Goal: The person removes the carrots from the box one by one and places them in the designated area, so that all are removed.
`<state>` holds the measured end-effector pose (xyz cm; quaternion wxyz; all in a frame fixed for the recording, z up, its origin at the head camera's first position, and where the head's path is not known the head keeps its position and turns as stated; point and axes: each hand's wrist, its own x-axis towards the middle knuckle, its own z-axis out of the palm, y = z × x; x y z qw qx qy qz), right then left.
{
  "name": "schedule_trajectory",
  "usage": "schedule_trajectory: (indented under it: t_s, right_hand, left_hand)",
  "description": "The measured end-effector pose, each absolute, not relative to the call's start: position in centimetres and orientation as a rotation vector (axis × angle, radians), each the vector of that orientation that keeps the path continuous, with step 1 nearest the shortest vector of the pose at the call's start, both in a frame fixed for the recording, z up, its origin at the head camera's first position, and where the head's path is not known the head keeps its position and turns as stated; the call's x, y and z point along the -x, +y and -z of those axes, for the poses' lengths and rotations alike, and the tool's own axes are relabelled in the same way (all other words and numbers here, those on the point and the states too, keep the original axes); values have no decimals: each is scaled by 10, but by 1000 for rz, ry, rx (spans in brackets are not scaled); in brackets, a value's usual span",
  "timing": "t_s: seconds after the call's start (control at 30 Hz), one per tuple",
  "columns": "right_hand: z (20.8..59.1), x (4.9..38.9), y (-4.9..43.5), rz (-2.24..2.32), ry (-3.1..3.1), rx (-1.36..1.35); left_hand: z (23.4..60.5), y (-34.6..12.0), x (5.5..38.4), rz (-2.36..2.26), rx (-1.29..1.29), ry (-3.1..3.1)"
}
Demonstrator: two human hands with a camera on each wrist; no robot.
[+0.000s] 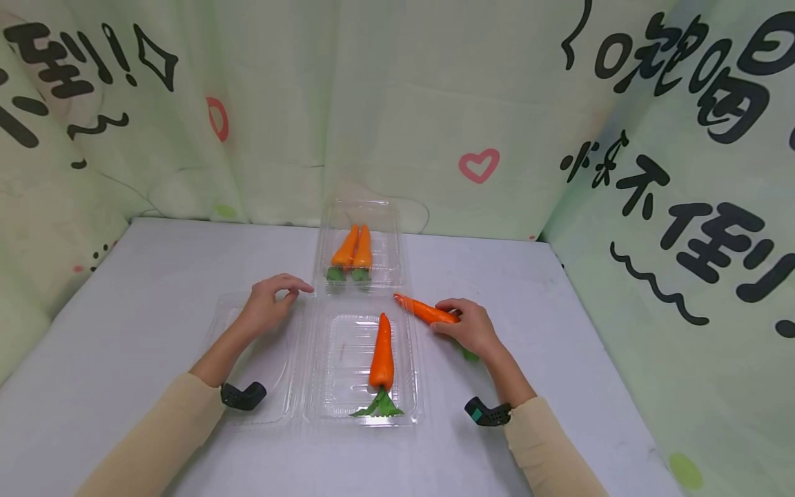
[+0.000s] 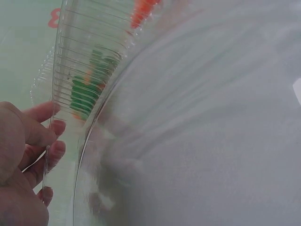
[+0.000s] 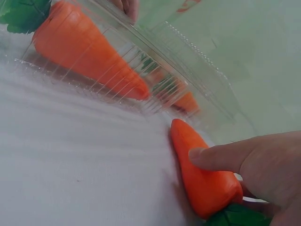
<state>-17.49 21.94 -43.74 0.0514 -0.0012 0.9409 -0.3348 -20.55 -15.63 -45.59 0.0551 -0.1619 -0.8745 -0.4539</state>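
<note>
Right hand (image 1: 468,326) grips a carrot (image 1: 428,312), thumb on top; it's just right of the front tray (image 1: 319,393), leaves toward the person. Left hand (image 1: 271,304) is at the front tray's left rim, fingers loosely bent; can't tell if they pinch it. Second carrot (image 1: 381,352) lies inside. Back tray (image 1: 388,259) has two more carrots (image 1: 363,248).

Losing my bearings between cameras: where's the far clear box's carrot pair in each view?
Head: the carrot pair lies just left of centre.
Left wrist: upper left, mostly green tops through clear plastic.
Right wrist: just above centre, carrot pair behind clear plastic.
Shared landmark: the left hand, only fingers in right wrist.
</note>
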Motion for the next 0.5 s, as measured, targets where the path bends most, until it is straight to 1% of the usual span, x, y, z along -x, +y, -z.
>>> schedule_trajectory:
  t_s: [0.5]
  right_hand:
    - [425, 175, 221, 994, 2878, 18]
  left_hand:
    - [455, -156, 205, 1362, 526, -2625]
